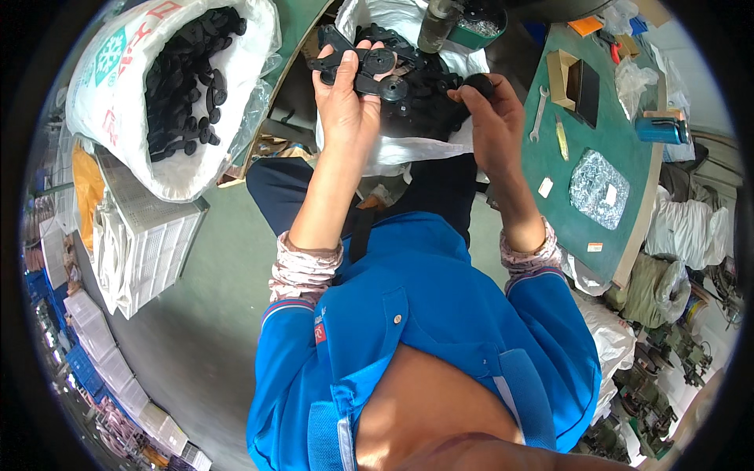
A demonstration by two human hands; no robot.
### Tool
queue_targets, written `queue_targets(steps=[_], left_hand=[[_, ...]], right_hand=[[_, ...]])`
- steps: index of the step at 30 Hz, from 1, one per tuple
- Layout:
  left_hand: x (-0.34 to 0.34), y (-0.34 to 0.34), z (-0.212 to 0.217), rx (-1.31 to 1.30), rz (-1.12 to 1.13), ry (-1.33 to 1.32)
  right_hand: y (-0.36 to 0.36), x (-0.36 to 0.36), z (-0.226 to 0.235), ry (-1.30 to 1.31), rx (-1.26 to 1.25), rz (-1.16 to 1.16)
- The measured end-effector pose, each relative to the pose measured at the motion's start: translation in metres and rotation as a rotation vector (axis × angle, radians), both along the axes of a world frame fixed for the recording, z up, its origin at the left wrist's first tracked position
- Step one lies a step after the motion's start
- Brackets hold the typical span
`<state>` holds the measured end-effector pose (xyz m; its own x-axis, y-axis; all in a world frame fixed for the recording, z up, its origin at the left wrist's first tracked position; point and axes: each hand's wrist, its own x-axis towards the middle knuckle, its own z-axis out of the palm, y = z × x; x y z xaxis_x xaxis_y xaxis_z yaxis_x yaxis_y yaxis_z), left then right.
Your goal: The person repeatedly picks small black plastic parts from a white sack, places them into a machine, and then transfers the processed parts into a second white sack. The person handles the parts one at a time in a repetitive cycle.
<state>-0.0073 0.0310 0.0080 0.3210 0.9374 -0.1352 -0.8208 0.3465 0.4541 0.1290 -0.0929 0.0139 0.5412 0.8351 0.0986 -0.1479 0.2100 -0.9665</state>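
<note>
Single head-worn fisheye view, facing steeply downward over the wearer's torso, close to both raised forearms; the rim bends straight edges.

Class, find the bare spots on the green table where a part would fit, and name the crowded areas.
Free: the green table between the wrench and the silver bag. Crowded: its far end around the open box, and the sack of black parts beneath both hands.

This is a small factory workshop. At upper left a large white sack [169, 94] bulges with identical black plastic parts. At right, a green-topped workbench [613, 149] carries a spanner [539, 114], small boxes and a bag of metal pieces [598, 188]. White plastic crates [145, 243] stack on the concrete floor at left, and machinery stands at lower right.
</note>
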Motion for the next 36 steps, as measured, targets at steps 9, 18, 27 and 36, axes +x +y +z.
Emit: queue_targets(steps=[9, 18, 27, 36], left_hand=[[0.0, -0.019, 0.009, -0.269, -0.228, -0.064], [-0.012, -0.016, 0.012, -0.088, -0.268, -0.007], [-0.012, -0.018, 0.014, -0.03, -0.272, 0.058], [-0.019, -0.017, 0.009, -0.024, -0.281, 0.034]], right_hand=[[0.01, -0.007, 0.012, -1.321, 0.322, 0.096], [0.045, 0.021, 0.088, -0.375, 0.067, 0.028], [0.097, 0.057, 0.13, -0.122, -0.022, 0.132], [0.104, 0.056, 0.115, -0.083, -0.274, 0.188]])
